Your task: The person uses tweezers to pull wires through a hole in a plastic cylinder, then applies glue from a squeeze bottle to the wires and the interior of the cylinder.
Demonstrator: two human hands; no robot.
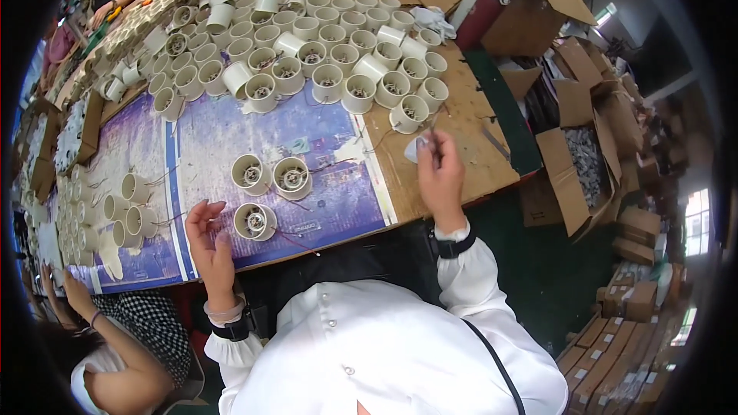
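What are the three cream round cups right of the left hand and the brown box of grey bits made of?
The three cream round cups look like smooth, faintly glossy plastic, judging by their even rims, though glazed ceramic is possible. The open brown box seems matte cardboard: dull tan, with folded-out flaps.

Left hand (211, 246): fingers parted at the tabletop's (480, 157) near edge, just beside three cream cups (265, 228) with wired inserts.
Right hand (441, 173): fingertips together toward the near right corner, by a white piece (413, 151); grip unclear.
Crowded cups (327, 94): toward the far edge, some tipped.
Co-worker (127, 369): near left corner.
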